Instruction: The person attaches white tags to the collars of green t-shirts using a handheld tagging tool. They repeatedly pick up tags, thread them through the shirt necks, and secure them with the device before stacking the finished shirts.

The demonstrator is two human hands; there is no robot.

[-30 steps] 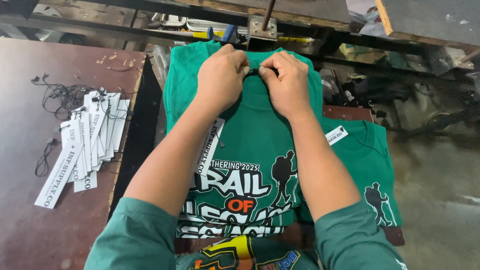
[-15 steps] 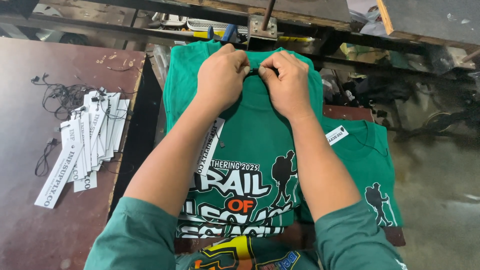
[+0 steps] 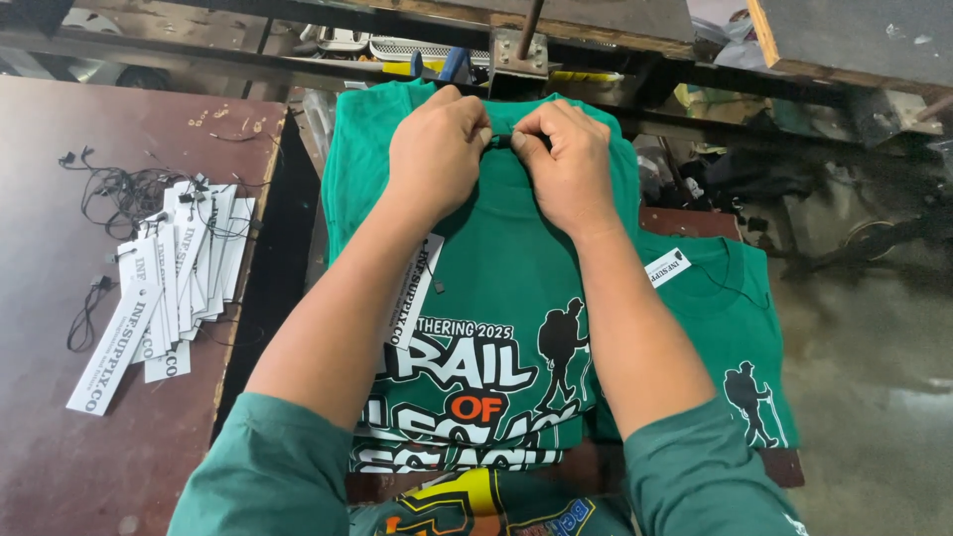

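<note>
A green printed T-shirt lies flat in front of me, collar away from me. My left hand and my right hand are both pinched on its collar, fingertips almost touching at the neckline. A white paper tag on a black string lies on the shirt under my left forearm. What sits between my fingertips is hidden.
A second green shirt with a white tag lies to the right, partly under the first. A pile of white tags with black strings rests on the brown table at left. Dark metal frame bars cross behind the shirts.
</note>
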